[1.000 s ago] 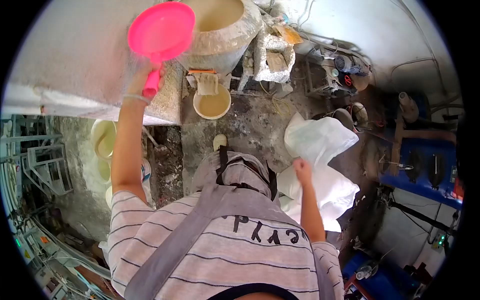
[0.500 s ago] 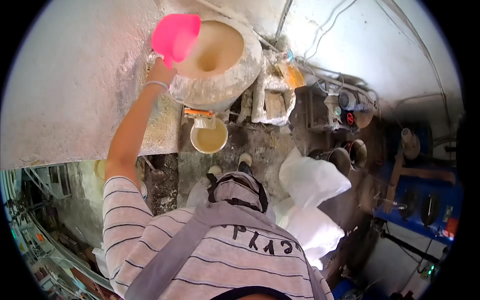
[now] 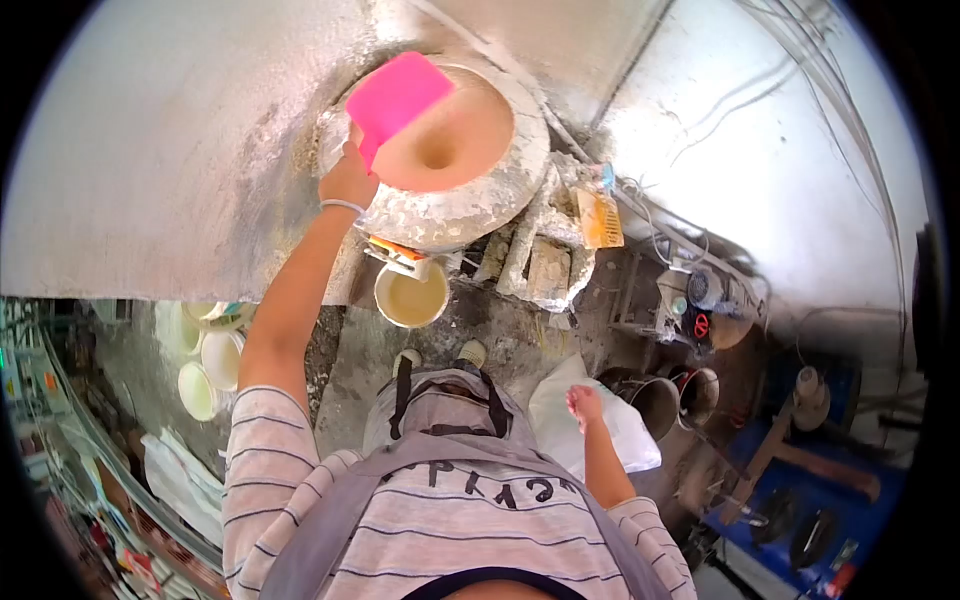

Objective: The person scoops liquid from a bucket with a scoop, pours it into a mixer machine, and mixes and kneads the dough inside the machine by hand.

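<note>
Smooth pink plastic scoop (image 3: 400, 95) over the near-left part of the round, crusty-rimmed tub (image 3: 445, 215), its long axis slanting forward and rightward from the left hand (image 3: 348, 180), clamped round the handle at the end of an outstretched arm. Hands well apart: the right (image 3: 585, 405) hangs loosely curled over a crinkled white sack (image 3: 570, 425), while beyond the left, creamy liquid (image 3: 465, 135) dips into a hollow.

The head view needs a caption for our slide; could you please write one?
The left hand holds a pink scoop over a vat of tan liquid.
</note>
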Demonstrator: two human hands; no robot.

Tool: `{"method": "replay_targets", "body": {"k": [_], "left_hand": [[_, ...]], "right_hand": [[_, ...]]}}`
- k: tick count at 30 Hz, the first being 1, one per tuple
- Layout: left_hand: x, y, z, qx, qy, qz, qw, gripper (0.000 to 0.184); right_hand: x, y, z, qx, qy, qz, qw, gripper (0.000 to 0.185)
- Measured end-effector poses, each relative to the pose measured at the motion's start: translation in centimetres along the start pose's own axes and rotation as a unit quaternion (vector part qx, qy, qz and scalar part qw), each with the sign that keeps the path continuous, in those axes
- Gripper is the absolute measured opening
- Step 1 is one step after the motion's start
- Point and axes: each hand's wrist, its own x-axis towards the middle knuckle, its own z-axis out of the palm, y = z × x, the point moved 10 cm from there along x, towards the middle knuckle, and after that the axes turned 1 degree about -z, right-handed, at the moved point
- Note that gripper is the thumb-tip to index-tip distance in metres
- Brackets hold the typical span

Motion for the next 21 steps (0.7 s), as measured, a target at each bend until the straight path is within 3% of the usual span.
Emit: {"method": "replay_targets", "body": {"k": [2,3,4,6,8,12,15,16,18,21], "left_hand": [[-0.9,-3.3,2.2,-0.248,-0.031,-0.073,0.965,0.030],[-1.6,-4.6,2.7,-0.369,-0.039,-0.108,0.922,0.027],[-3.0,-5.6,4.1,-0.512,-0.109,-0.157,0.837,0.027],[-8.2,-5.4,3.4,-0.743,-0.225,-0.228,0.587,0.026],[-13.8,-6.6,1.8,-0.813,-0.228,-0.273,0.462,0.025],[-26.0,-12.3,1.3,-0.802,-0.222,-0.398,0.386,0.029],[-35.2,-18.4,2.5,-0.779,-0.214,-0.487,0.331,0.028],[-37.2,-20.6,2.7,-0.768,-0.194,-0.516,0.326,0.027],[-41.8,-25.5,4.0,-0.735,-0.163,-0.578,0.315,0.025],[-44.2,-34.3,4.8,-0.680,-0.108,-0.629,0.360,0.021]], "right_hand": [[0.5,1.9,0.1,-0.022,0.021,0.056,0.998,0.009],[0.4,2.1,0.7,-0.034,0.032,0.082,0.996,0.008],[0.5,2.0,1.1,-0.052,0.023,0.093,0.994,0.008],[1.3,2.6,2.5,-0.081,0.002,0.115,0.990,0.008],[2.7,2.7,3.5,-0.087,-0.037,0.110,0.989,0.008],[2.9,-0.8,6.2,-0.097,-0.001,0.080,0.992,0.007],[4.5,-1.8,8.7,-0.129,-0.080,0.081,0.985,0.008],[4.7,-2.9,8.9,-0.126,-0.032,0.071,0.989,0.010],[4.7,-2.7,11.2,-0.158,-0.035,0.097,0.982,0.009],[4.4,-3.9,15.8,-0.190,-0.008,0.095,0.977,0.011]]}}
